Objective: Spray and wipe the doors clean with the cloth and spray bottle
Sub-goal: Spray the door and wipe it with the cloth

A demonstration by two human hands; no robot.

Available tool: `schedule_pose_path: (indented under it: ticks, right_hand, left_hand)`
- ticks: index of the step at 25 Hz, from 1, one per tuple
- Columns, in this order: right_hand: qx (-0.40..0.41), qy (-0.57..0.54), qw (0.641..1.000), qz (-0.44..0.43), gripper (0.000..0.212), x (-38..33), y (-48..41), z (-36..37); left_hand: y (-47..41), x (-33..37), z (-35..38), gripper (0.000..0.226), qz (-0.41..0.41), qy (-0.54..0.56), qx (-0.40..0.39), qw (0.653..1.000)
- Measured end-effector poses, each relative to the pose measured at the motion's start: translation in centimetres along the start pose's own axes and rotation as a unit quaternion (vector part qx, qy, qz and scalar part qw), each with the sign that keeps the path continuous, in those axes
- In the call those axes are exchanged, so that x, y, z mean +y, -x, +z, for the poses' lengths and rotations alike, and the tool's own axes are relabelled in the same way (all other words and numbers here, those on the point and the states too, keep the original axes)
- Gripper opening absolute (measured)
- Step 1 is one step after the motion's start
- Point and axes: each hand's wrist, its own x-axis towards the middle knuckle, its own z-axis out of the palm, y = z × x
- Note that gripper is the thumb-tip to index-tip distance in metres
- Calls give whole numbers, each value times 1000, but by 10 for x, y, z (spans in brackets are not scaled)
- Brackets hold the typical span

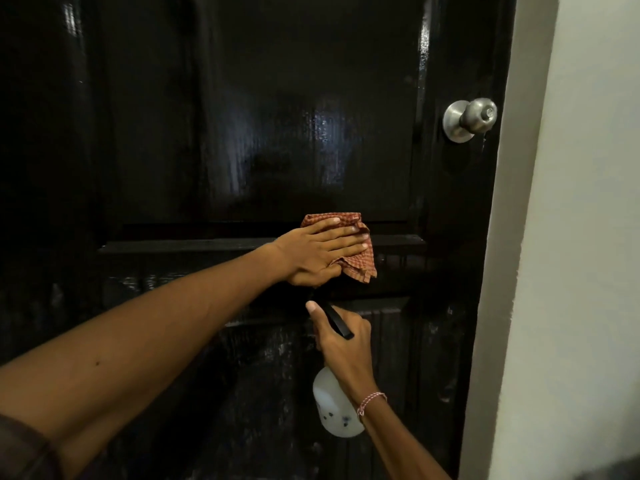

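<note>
I count one door [242, 116] on my screen, black and glossy, filling everything but the right edge of the frame. Wet streaks and droplets show on its centre panel and on the lower part.

There is one cloth [360, 266], red-and-tan checked, just right of the frame's centre. It lies against the door over the horizontal rail between the upper and lower panels. My left hand [318, 252] rests on it with four fingers [339, 233] straight and close together, pressing it flat to the wood. The thumb lies along the cloth's lower edge, and one crumpled corner hangs out below the hand.

There is one spray bottle [332, 407], a white body with a black spray head [337, 322], in the lower centre, directly beneath the cloth. My right hand [343, 348] is wrapped round its neck, and the body hangs below the wrist. One fingertip stands up beside the spray head. The nozzle points up toward the door, close under the left hand. I cannot tell whether the trigger is squeezed.

One thin bracelet [372, 400], pink and white, circles the right wrist.

One round metal knob [476, 116] sits at the door's right edge, in the upper right. A pale wall [571, 237] runs down the right side.
</note>
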Motion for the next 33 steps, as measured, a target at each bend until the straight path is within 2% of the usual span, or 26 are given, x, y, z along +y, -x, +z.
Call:
schedule_pose_path:
  ticks: [4, 9, 13, 20, 23, 25, 28, 31, 33]
  right_hand:
    - [-29, -7, 999, -15, 47, -10, 8, 13]
    - [-65, -3, 998, 7, 58, -15, 12, 22]
    - [-98, -29, 995, 21, 45, -14, 19, 18]
    - [-130, -57, 989, 31, 46, -26, 25, 32]
    - [-146, -47, 988, 23, 43, -34, 20, 49]
    - [-149, -43, 988, 21, 48, -38, 16, 60]
    - [-171, -34, 985, -7, 55, -41, 14, 79]
    - [-204, -35, 978, -14, 47, -45, 18, 98]
    - [-212, -37, 977, -5, 41, -48, 20, 109]
  left_hand:
    - [40, -23, 14, 63, -1, -16, 1, 1000]
    - [91, -47, 22, 63, -11, -29, 1, 1000]
    - [136, -69, 32, 64, -30, -18, -3, 999]
    - [204, -82, 48, 64, -121, 90, -10, 989]
    - [228, -83, 57, 66, -165, 104, -12, 981]
    - [247, -86, 65, 68, -198, 113, -13, 973]
    - [284, -94, 76, 68, -260, 113, -6, 959]
    - [320, -100, 92, 68, -327, 105, 1, 939]
    - [338, -97, 106, 67, -384, 134, 25, 913]
